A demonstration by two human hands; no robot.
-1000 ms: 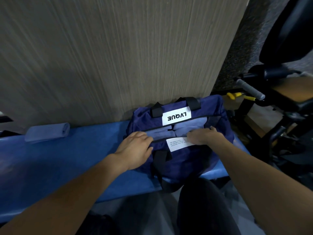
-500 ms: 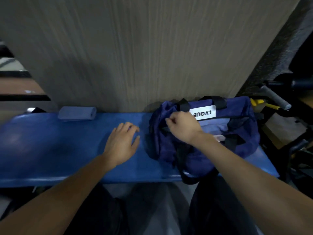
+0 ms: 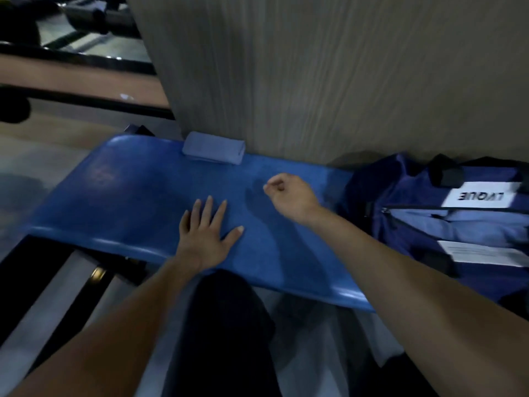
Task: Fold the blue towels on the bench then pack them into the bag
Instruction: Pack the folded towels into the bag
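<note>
Item 1: glossy blue moulded plastic bench surface (image 3: 137, 202), running from the left of the frame to the lower right, set against a grey wood-grain wall panel (image 3: 329, 81)

Item 2: folded pale blue towel (image 3: 213, 147), lying at the back edge of the surface, upper centre of the frame, touching the panel's base

Item 3: navy blue fabric bag (image 3: 400, 196) with black handles and a white label, at the right edge of the frame on the surface; zip parted, pale blue folded towels (image 3: 458, 224) visible inside

Item 4: left hand (image 3: 204, 234), centre of the frame, palm down flat on the surface, fingers straight and spread, grasping nothing

Item 5: right hand (image 3: 289, 196), right of centre, between towel and bag, above the surface, fingers curled into a loose fist, holding nothing

Item 6: dark equipment bars (image 3: 80, 15), upper left, blurred
</note>
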